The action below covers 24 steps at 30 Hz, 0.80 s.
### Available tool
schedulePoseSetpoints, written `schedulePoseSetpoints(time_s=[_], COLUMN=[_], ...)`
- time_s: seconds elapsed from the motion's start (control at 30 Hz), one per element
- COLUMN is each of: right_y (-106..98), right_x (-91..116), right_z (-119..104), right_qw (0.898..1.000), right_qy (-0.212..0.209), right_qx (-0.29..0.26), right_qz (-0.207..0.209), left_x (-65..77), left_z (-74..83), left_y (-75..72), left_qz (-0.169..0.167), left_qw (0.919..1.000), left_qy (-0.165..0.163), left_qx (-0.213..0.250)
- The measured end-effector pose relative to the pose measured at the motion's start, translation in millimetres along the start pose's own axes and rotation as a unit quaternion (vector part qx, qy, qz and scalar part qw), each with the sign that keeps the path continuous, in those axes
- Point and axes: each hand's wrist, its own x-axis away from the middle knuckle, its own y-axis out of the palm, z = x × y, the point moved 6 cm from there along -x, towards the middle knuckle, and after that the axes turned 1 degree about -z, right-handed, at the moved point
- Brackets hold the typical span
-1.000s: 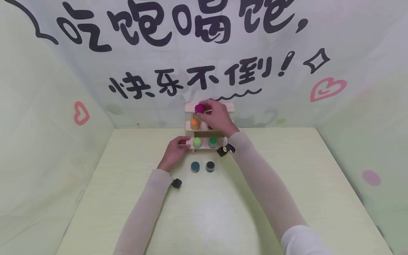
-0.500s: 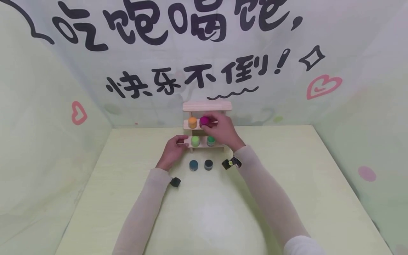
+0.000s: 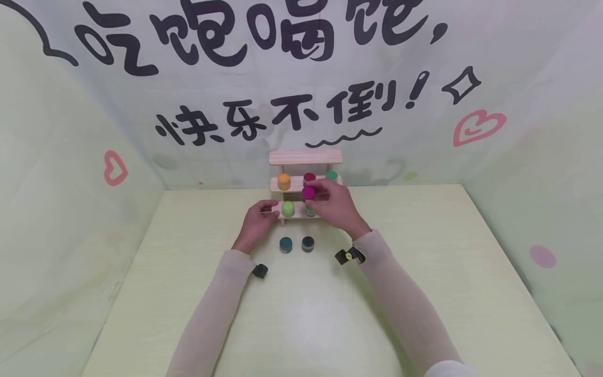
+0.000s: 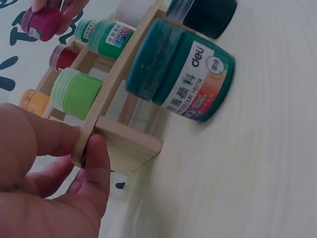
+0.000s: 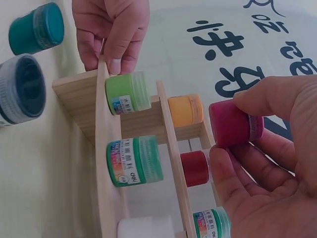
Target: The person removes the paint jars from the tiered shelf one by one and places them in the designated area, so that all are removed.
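Note:
My right hand pinches a magenta paint jar between thumb and fingers. It holds the jar in front of the small three-tier wooden rack, before the middle shelf. With thumb and fingers, my left hand grips the left end of the rack's bottom shelf. A light green jar, a green jar and a white jar stand on that shelf. On the middle shelf are an orange jar, a dark red jar and another green jar.
A teal jar and a dark blue jar stand side by side on the pale table in front of the rack. Behind it rises a cloth backdrop with black lettering, and cloth walls flank both sides.
My right hand has brought the magenta jar down from the top shelf, past the middle shelf, and towards me. The left hand keeps its grip on the rack.

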Motion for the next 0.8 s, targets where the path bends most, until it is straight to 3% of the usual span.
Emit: schedulePoseSetpoints(time_s=[0.8], right_y=[-4.8], right_x=[51.0], right_z=[28.2], right_qw=[0.998], right_qy=[-0.055], right_qx=[0.012], right_qz=[-0.004], left_x=[0.0], left_z=[-1.2], left_y=[1.6], left_qz=[0.004], left_qw=[0.9998], left_qy=[0.019], left_qx=[0.007])
